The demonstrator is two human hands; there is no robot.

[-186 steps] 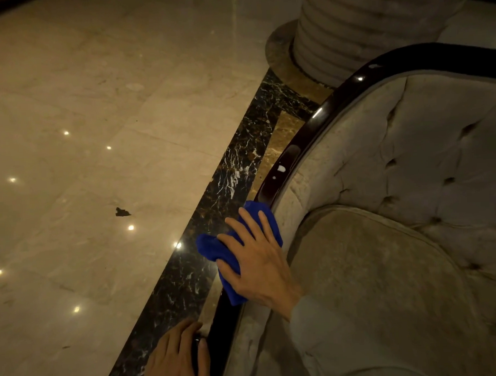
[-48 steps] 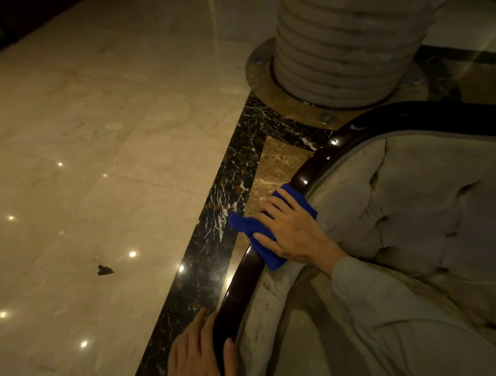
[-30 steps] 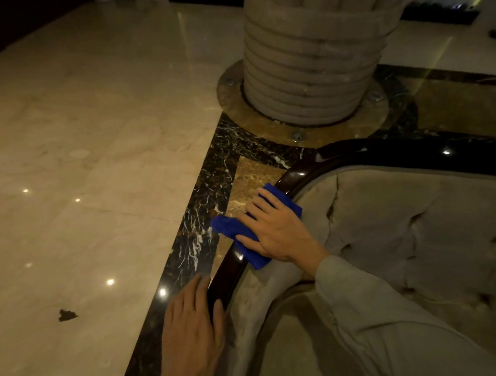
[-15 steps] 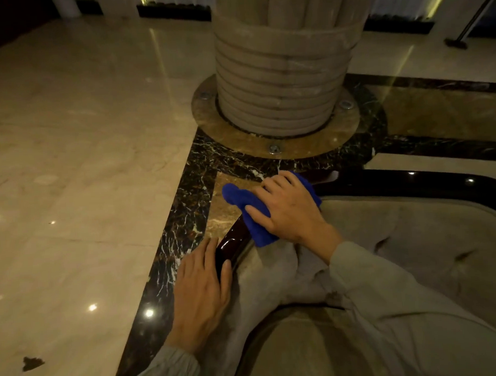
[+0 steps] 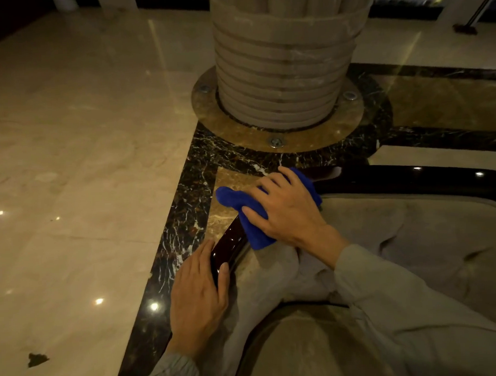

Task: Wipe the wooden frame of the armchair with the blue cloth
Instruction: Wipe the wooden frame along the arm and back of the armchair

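Two hands worked the armchair's dark wooden frame (image 5: 229, 245). The left hand (image 5: 199, 298) lay flat along the glossy rail, fingers straight and gripping nothing, thumb on its inner edge. Just beyond it, up the rail, the right hand (image 5: 287, 211) pressed the bunched blue cloth (image 5: 242, 205) onto the frame's curved corner with fingers spread over the cloth. Past the cloth rose a ribbed stone column (image 5: 286, 58); beneath both wrists lay beige upholstery (image 5: 400, 252).

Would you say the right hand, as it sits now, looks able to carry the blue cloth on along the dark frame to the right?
Probably yes. The right hand presses the blue cloth on the frame's corner, and the wooden frame beyond lies bare, nothing resting on it.
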